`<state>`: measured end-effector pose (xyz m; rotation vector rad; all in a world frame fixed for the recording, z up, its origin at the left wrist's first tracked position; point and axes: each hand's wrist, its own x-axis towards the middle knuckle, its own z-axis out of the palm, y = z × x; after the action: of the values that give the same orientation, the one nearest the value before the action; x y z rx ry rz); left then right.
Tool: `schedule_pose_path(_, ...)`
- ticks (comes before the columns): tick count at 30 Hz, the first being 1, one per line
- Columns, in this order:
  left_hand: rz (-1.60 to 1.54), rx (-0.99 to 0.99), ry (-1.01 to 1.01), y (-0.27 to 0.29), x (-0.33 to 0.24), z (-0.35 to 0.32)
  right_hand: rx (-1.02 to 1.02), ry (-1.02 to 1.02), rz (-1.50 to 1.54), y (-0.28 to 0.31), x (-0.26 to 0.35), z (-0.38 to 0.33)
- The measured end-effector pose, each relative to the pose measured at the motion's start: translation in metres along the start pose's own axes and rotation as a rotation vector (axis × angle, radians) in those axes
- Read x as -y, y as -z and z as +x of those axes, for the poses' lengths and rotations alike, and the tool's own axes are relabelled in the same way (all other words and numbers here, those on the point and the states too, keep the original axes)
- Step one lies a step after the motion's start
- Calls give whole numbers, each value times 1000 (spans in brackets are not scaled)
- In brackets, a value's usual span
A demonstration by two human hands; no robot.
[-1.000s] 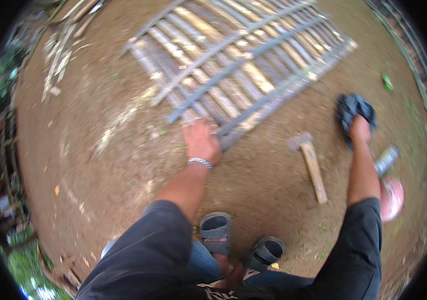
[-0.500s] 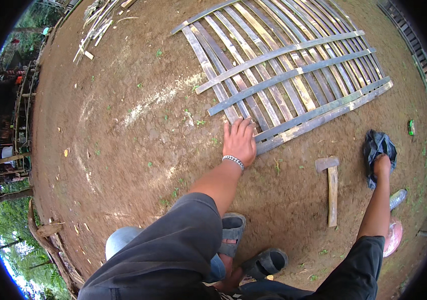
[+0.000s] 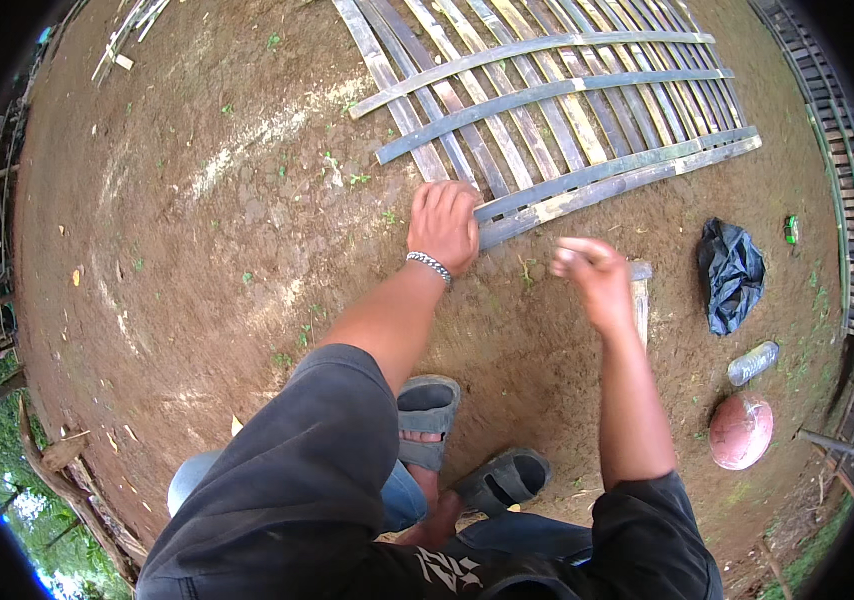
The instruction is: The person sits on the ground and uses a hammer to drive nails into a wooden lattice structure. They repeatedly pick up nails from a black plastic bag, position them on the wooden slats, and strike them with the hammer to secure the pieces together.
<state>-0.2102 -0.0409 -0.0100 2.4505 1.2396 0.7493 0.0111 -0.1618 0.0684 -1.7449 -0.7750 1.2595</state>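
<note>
A bamboo slat panel, with long strips crossed by several battens, lies on the ground ahead. My left hand, with a chain bracelet at its wrist, is wrapped over the panel's near left corner; the fingertips are hidden. To its right, my right hand is in the air above the ground, its thumb and fingers pinched together. Whatever is in that pinch is too small to make out. Partly behind this hand lies a hatchet-like tool with a metal head and wooden handle. A crumpled black plastic bag rests farther right.
A clear plastic bottle and a pink ball-like object lie at the right. A small green item is beyond the bag. Slatted fencing edges the right side. Loose sticks lie at the far left.
My right hand has come out of the black bag and moved left toward the panel corner. My left hand stays on that corner. The view has shifted.
</note>
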Motion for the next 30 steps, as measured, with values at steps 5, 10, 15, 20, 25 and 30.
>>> schedule_pose_path(5, -6, -53, -25, 1, 3, -1, 38, 481, -444, -66, 2, 35)
schedule_pose_path(10, -62, -87, -53, 4, 1, 0, 22, 610, -506, -73, -29, 60)
schedule_pose_path(15, -138, 1, -151, 7, 13, -8, -39, 649, -507, -78, -37, 58)
schedule_pose_path(20, -99, 123, -264, 19, 16, -9, -61, 614, -489, -80, -35, 56)
schedule_pose_path(25, -156, 192, -85, 19, 11, -2, -136, 732, -583, -82, -36, 53)
schedule_pose_path(30, -222, 185, -1, 12, 13, -1, -193, 857, -598, -84, -39, 48)
